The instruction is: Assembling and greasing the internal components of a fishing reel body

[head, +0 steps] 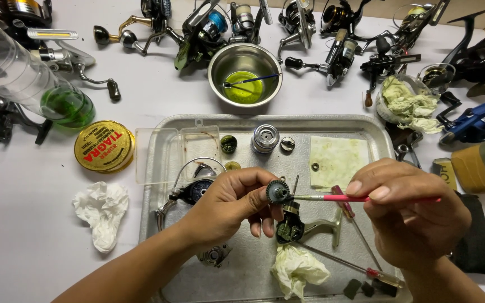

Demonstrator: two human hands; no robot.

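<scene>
Between the fingertips of the left hand (228, 203), a small dark toothed metal gear (277, 191) is pinched and held up above the dented silver metal tray (161, 168). The right hand (408, 210) has its fingers closed narrowly around a thin pink-handled brush (343, 197), whose tip touches the gear's hub from the right.

Just below the left fingers lies the dark reel body with a silver foot (298, 227), and below that a crumpled pale tissue (297, 269). Beyond both sets of fingers, on the white worktop (29, 247), stands a round steel bowl holding yellow-green liquid (245, 73).

To do this well, I judge the gear should stay gripped by its edge, so the teeth and hub remain reachable, and be turned a little at a time while the brush works lightly round it. Keeping it over the tray would catch drips, or the gear itself should it slip. A red-handled screwdriver (366, 269) lies below the right fingers, well apart from the work.
</scene>
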